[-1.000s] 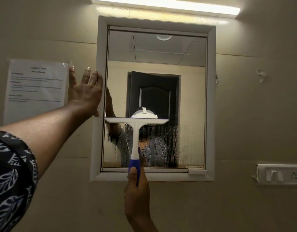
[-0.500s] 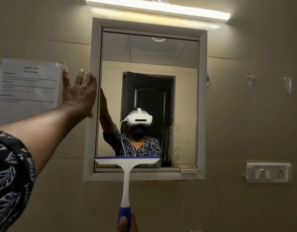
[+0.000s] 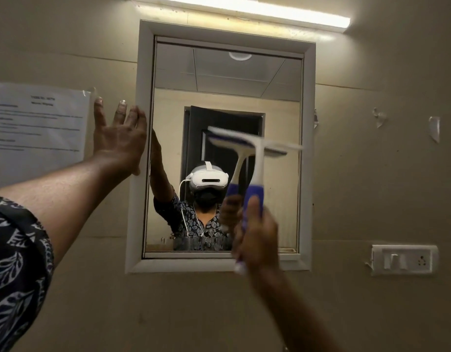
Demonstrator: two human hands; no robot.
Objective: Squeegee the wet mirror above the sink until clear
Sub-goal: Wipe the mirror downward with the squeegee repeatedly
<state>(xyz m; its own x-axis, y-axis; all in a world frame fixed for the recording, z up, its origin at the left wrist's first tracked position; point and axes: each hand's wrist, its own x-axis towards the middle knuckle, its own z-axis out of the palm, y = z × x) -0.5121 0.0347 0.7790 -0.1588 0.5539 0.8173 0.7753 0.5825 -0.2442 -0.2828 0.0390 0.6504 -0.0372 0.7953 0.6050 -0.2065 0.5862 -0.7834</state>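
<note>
Her left arm reaches up and forward out of a dark sleeve with a white leaf print (image 3: 16,262). The left hand (image 3: 120,138) is flat against the left side of the white frame (image 3: 143,189), palm to the wall. The right arm comes up from the lower right, and the right hand (image 3: 257,232) is lifted in front of the lower right part of the rectangular wall mirror (image 3: 219,80).

The white plastic squeegee with a blue grip (image 3: 255,153) stands handle-down. Its blade is tilted across the right half of the glass at about mid-height. It is blurred, so I cannot tell whether the blade is touching the glass. Most of the mirror looks clear, with a wet, smeary band along the bottom edge.

The left fingers are straight and spread wide, holding nothing. The right fingers are wrapped round the blue grip, thumb lying up along it.

A printed paper sheet (image 3: 39,123) is stuck to the wall left of the mirror. A tube light (image 3: 244,8) glows above, and a white switch plate (image 3: 405,259) sits to the lower right.
</note>
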